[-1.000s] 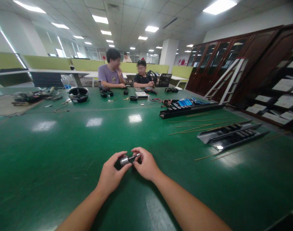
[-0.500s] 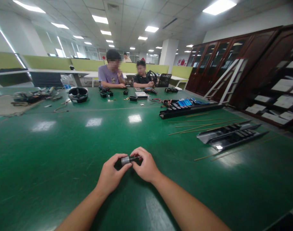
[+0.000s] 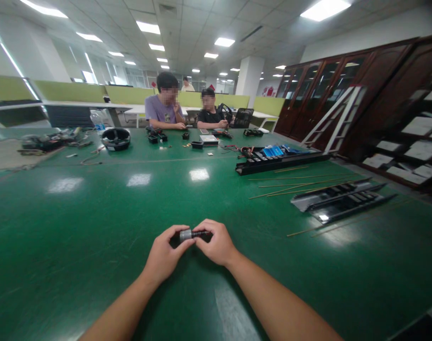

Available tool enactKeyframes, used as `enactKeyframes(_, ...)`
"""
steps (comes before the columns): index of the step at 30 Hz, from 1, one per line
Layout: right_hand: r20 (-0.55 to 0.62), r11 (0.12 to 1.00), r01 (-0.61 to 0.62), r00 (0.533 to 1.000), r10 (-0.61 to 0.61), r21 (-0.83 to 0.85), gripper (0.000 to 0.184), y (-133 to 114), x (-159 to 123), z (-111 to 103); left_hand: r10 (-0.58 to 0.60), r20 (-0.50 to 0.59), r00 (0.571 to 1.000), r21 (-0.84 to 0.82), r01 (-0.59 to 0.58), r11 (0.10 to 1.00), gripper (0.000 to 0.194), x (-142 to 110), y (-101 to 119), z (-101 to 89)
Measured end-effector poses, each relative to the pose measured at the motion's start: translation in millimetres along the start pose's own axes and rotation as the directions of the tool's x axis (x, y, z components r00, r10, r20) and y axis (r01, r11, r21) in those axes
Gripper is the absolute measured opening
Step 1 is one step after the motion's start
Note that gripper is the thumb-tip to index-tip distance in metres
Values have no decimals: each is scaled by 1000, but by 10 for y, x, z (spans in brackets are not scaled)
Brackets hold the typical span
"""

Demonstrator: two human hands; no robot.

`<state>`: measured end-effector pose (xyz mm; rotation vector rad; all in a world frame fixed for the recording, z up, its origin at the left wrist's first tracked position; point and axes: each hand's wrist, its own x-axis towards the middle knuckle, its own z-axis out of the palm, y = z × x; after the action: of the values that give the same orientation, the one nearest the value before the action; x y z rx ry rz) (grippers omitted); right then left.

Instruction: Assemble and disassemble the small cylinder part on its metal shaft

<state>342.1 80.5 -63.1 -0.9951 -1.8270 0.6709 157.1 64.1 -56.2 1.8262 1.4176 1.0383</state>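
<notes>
Both hands meet just above the green table (image 3: pixel 77 227), near its front middle. My left hand (image 3: pixel 165 255) pinches the silver end of a small cylindrical part (image 3: pixel 188 234) between thumb and fingers. My right hand (image 3: pixel 216 244) grips the dark thinner end of the same part, fingers curled over it. The part lies roughly level between the two hands. Much of it is hidden by my fingers.
Long black trays (image 3: pixel 338 201) and thin wooden sticks (image 3: pixel 294 189) lie to the right. A further black tray with blue pieces (image 3: pixel 272 158) sits beyond. A black ring (image 3: pixel 115 139) and small parts lie at the far side, where two people (image 3: pixel 166 109) sit.
My right hand's fingers have closed further over the dark end of the part, covering more of it. Both hands stay in the same spot.
</notes>
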Motion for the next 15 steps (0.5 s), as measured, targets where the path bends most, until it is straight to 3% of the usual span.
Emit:
enactKeyframes(7,81,1000,10,997,-10,5,12,28,5,-62,-16,41,999,-9,17,1000,31,-1,-6,-19)
enactKeyframes(15,94,999,-23,995,21,24,11,72,14,-53,-20,24,1000,-10,21,1000,31,-16,-6,-23)
